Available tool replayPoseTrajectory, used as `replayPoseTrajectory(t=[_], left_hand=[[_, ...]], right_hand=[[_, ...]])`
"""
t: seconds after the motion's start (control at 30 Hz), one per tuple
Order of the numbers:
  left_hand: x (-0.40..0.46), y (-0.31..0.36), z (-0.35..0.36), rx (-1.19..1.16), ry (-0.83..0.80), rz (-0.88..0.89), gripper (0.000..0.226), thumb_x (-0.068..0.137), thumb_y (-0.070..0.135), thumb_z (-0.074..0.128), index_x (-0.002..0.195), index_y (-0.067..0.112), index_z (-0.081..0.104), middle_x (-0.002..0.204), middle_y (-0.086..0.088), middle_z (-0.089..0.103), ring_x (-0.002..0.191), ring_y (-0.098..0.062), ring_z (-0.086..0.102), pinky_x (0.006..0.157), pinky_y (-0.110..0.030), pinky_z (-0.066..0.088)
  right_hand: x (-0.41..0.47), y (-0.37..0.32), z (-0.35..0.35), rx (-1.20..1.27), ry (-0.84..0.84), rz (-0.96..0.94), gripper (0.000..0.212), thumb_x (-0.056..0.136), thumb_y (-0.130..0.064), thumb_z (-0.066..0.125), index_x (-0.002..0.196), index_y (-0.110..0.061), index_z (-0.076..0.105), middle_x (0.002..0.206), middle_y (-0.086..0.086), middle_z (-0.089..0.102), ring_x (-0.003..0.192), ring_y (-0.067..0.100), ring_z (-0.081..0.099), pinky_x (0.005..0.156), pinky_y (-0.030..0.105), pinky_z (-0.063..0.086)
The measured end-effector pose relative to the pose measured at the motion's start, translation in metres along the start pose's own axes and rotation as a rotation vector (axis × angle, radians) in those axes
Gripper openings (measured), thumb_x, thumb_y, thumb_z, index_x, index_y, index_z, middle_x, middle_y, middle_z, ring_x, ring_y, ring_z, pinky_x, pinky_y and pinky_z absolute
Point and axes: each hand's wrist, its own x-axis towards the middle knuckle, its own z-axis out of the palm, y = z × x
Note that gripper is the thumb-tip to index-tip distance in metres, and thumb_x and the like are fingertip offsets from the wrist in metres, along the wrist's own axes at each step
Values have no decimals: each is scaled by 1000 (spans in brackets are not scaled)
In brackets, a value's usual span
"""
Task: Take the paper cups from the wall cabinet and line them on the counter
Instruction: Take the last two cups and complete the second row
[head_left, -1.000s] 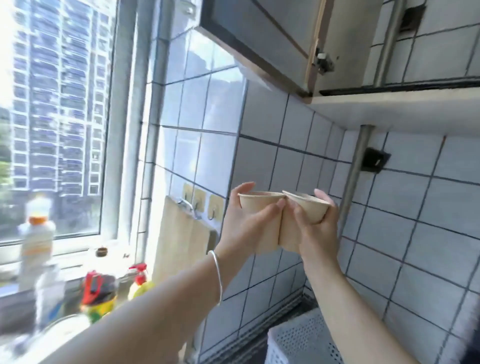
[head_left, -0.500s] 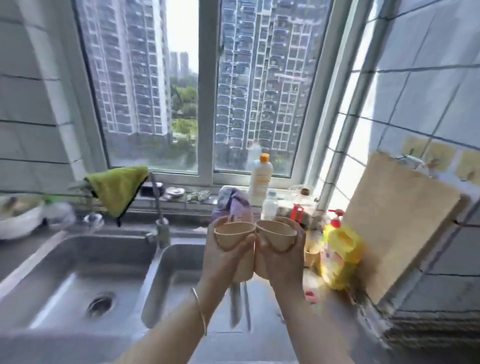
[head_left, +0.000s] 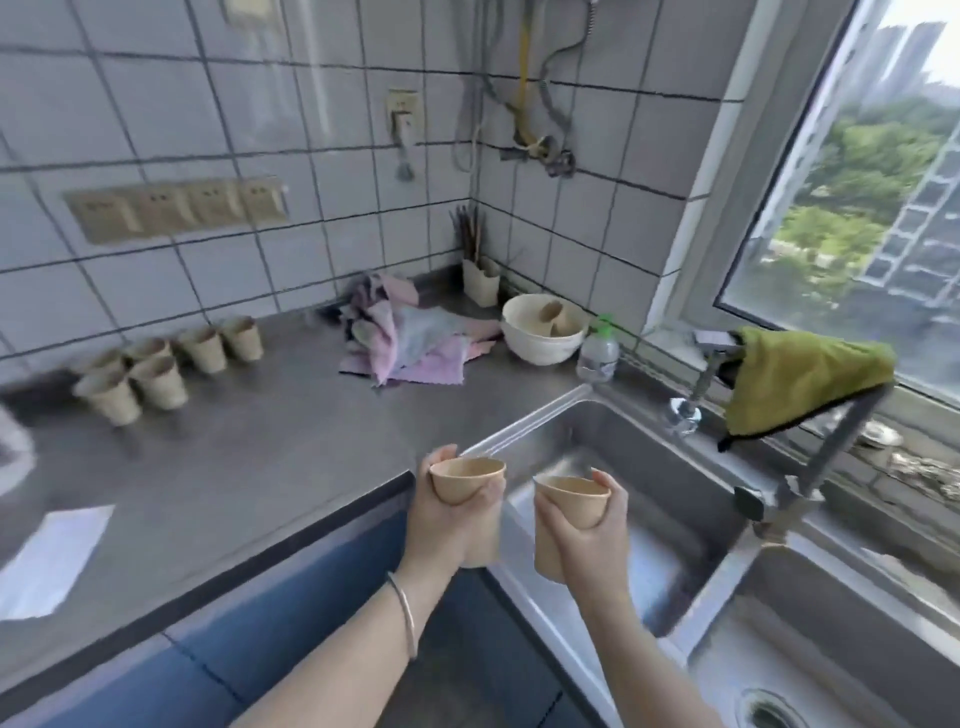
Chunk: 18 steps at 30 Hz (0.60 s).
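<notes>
My left hand (head_left: 457, 525) grips one tan paper cup (head_left: 465, 480) upright at the counter's front edge. My right hand (head_left: 587, 535) grips a second tan paper cup (head_left: 571, 501) above the sink basin, a small gap apart from the first. Several more paper cups (head_left: 156, 364) stand in a loose row on the grey counter (head_left: 249, 447) by the tiled wall at the far left. The wall cabinet is out of view.
A steel double sink (head_left: 649, 467) lies to the right, with a tap (head_left: 685, 410) and a green cloth (head_left: 800, 379) over it. Pink cloths (head_left: 410, 343), a white bowl (head_left: 543, 338), a small bottle (head_left: 597, 353) and a chopstick holder (head_left: 480, 278) fill the corner. A white paper (head_left: 52, 561) lies at the left.
The view has swung left from the cabinet wall, past the window, to the counter corner. Both hands have come down with the cups, which now sit slightly apart instead of touching.
</notes>
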Motion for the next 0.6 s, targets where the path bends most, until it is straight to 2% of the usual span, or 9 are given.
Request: replayPoseTrajectory(t=[0.07,0.13,0.2,0.27,0.33,0.43,0.53,0.6], left_hand=[[23,0,-28,-5,124,16,50,75,6,74,112,25,46,90,10,60,66,9,62,56,-3,47],[41,1,-55,-20,251,24,52,76,4,73,116,22,45,90,10,59,67,5,61,55,-3,47],[53,3,-80,-31,348,37,52,76,3,72,116,22,45,90,9,59,63,7,62,54,-6,49],[64,4,-106,-32,421,49,52,76,5,72,116,24,45,90,10,59,62,8,62,55,-8,51],[74,5,-131,-38,477,53,53,76,7,72,117,25,44,92,12,58,73,3,60,58,-6,50],[94,4,-171,-39,542,57,65,75,9,74,126,28,37,98,16,57,86,2,57,66,-6,50],[120,5,-212,-40,565,41,74,74,13,75,130,31,30,102,16,57,91,2,57,73,-16,48],[146,5,-240,-20,572,25,70,70,17,79,124,28,36,101,13,60,90,-2,60,73,-17,47]], right_hand=[[15,-1,39,2,-128,-9,65,64,-32,79,118,-35,42,104,-5,59,87,7,59,72,29,52],[28,-1,77,-15,-271,-5,63,68,-29,79,119,-35,42,104,-6,60,88,12,61,69,29,53],[38,0,114,-59,-390,6,66,67,-35,77,122,-39,40,107,-4,60,93,18,62,76,42,57],[44,0,151,-97,-482,7,71,69,-33,77,128,-38,37,114,-2,59,99,19,61,87,46,54],[45,-1,186,-120,-558,4,78,71,-30,77,136,-35,33,118,-2,57,103,19,59,93,42,51],[43,-1,233,-149,-642,9,83,72,-29,77,141,-30,31,120,-3,56,106,16,57,92,31,47],[50,0,286,-170,-694,4,81,71,-28,79,140,-26,36,119,-3,58,105,14,56,92,28,44],[58,0,324,-169,-711,18,80,71,-28,79,139,-26,37,118,-4,59,106,15,57,92,28,44]])
